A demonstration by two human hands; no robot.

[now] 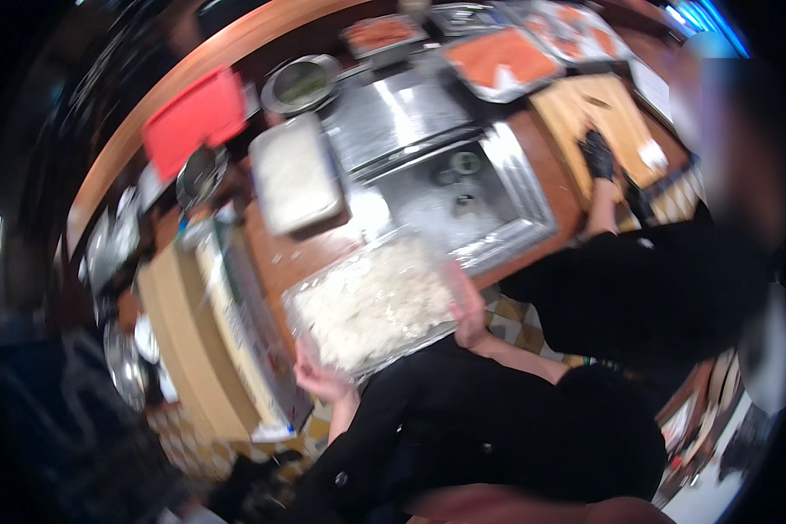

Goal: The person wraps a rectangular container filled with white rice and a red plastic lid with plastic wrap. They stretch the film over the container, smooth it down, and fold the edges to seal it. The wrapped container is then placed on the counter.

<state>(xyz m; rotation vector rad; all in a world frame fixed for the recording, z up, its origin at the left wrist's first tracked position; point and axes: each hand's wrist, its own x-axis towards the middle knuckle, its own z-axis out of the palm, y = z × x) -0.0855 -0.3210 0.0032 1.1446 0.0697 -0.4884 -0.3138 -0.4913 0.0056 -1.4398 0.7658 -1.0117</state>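
Note:
Both my hands hold a shallow tray of white, lumpy food (pixel 376 304), perhaps rice, with shiny clear plastic film over it. My left hand (pixel 324 380) grips its near left corner, and my right hand (pixel 469 308) is at its right end. In front of my body, the tray overlaps the front edge of the wooden counter (pixel 272 252). Just beyond it lies a second wrapped tray of white food (pixel 298 173). To the right of that tray is a metal well (pixel 445 203) with a few small objects inside; blur hides what they are.
Cardboard boxes (pixel 193 347) stand at the left. A red plastic lid or tray (pixel 196 124) and a metal bowl with green contents (pixel 298 85) sit farther back. Trays of orange food (pixel 501 59) line the back. At right, a co-worker's black-gloved hand (pixel 596 154) rests over a wooden cutting board (pixel 570 105).

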